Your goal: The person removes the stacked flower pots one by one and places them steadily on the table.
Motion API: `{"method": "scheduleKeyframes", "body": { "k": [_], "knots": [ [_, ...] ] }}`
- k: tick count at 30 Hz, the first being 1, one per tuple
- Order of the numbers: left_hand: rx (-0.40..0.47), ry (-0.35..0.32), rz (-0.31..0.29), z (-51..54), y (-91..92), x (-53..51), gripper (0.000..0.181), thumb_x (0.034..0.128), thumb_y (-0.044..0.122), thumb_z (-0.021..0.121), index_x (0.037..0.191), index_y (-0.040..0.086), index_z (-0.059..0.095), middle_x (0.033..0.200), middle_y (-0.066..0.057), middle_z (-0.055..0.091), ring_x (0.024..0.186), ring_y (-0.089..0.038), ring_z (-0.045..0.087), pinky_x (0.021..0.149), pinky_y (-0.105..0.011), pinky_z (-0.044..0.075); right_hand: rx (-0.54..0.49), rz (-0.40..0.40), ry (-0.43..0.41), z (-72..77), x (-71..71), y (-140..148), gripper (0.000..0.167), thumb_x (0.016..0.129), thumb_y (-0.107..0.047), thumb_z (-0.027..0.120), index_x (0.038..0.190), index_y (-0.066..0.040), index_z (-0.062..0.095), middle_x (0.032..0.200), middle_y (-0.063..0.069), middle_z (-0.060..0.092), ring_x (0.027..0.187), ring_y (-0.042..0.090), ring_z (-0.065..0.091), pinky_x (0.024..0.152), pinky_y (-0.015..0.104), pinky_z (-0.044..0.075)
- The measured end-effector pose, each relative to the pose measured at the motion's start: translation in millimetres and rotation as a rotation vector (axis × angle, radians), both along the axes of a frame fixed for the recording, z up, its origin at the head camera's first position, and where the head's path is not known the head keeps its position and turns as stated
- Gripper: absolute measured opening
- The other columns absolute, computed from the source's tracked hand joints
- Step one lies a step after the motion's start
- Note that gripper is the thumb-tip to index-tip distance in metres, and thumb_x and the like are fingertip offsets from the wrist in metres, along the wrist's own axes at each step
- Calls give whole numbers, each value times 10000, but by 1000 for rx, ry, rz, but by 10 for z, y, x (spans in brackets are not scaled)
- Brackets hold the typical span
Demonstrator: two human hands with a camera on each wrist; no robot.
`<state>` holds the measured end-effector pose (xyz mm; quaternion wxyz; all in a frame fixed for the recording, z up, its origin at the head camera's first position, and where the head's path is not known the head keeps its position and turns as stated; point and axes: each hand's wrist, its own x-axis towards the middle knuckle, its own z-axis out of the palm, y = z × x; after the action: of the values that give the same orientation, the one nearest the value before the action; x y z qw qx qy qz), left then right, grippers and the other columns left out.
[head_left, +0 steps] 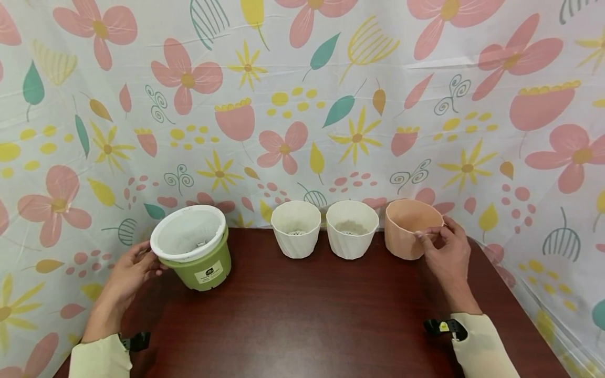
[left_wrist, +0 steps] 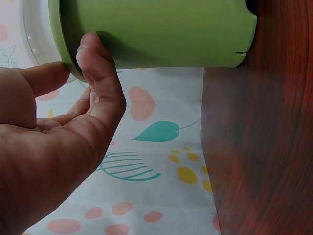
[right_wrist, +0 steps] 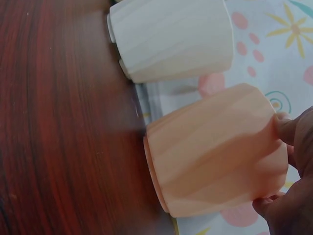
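Note:
On the left of the table stands a green flower pot with a label, and a white pot is nested inside it. My left hand grips the rim at its left side; in the left wrist view the thumb and a bent finger meet at the green rim. At the right end of the row is a peach flower pot with a faceted wall. My right hand pinches its rim from the right, also visible in the right wrist view around the peach pot.
Two white fluted pots stand side by side between the held pots, near the table's back edge. Behind the dark red-brown wooden table hangs a flower-patterned sheet, which also runs along both sides.

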<state>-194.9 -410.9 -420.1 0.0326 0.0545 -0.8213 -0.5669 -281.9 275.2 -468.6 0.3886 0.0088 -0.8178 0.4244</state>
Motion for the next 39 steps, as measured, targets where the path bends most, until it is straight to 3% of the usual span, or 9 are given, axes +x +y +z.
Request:
{"method": "scheduleKeyframes", "body": {
  "k": [8, 11, 13, 15, 22, 28, 31, 39],
  "knots": [
    [1, 4, -1, 10, 12, 11, 736, 1144, 351, 492, 1631, -97, 169, 1055, 165, 641, 931, -97, 695, 798, -228, 596, -1, 5, -35, -13, 11, 6, 190, 911, -78, 842, 906, 72, 726, 1519, 254, 520, 1457, 403, 463, 1118, 657, 430],
    [4, 0, -3, 10, 16, 13, 739, 1143, 359, 491, 1631, -95, 172, 1060, 167, 642, 927, -89, 689, 798, -229, 596, -6, 6, -58, -17, 20, 20, 202, 921, -109, 841, 923, 61, 733, 1534, 215, 517, 1463, 360, 465, 1124, 385, 479],
    [6, -1, -4, 11, 17, 13, 740, 1143, 363, 489, 1631, -95, 172, 1061, 169, 642, 926, -85, 688, 798, -230, 596, -11, 9, -69, -15, 27, 33, 209, 923, -127, 842, 935, 54, 738, 1539, 193, 519, 1464, 340, 467, 1075, 200, 429],
    [8, -1, -5, 11, 16, 13, 744, 1142, 366, 489, 1631, -94, 169, 1060, 173, 642, 927, -86, 689, 797, -231, 596, -29, 19, -75, -12, 30, 49, 214, 919, -131, 845, 944, 56, 743, 1541, 179, 519, 1461, 334, 468, 1006, 99, 369],
    [5, 7, -2, 5, 8, 14, 747, 1140, 373, 495, 1629, -91, 173, 1053, 176, 642, 914, -82, 686, 795, -235, 597, -67, 41, -114, -13, 21, 90, 232, 913, -163, 848, 962, 46, 761, 1553, 125, 502, 1449, 308, 458, 1040, 167, 405],
    [2, 0, 1, 4, 4, 20, 747, 1138, 379, 495, 1629, -90, 183, 1057, 177, 641, 915, -91, 687, 798, -240, 600, -82, 61, -152, -3, 22, 100, 228, 922, -165, 840, 992, 39, 768, 1567, 107, 469, 1464, 277, 421, 1151, 390, 440],
    [1, -3, 2, 1, 0, 15, 744, 1140, 372, 493, 1631, -91, 179, 1057, 181, 637, 915, -91, 686, 800, -241, 601, -96, 71, -158, 4, 27, 100, 235, 919, -155, 840, 1031, 39, 769, 1569, 108, 458, 1459, 284, 425, 1153, 382, 442],
    [2, 2, 3, 21, 16, 26, 756, 1134, 402, 496, 1629, -86, 199, 1074, 180, 637, 922, -92, 685, 813, -257, 606, -115, 102, -147, 2, 15, 120, 238, 914, -122, 833, 1058, 52, 758, 1565, 133, 434, 1445, 312, 420, 1074, 214, 431]
  ]
}}
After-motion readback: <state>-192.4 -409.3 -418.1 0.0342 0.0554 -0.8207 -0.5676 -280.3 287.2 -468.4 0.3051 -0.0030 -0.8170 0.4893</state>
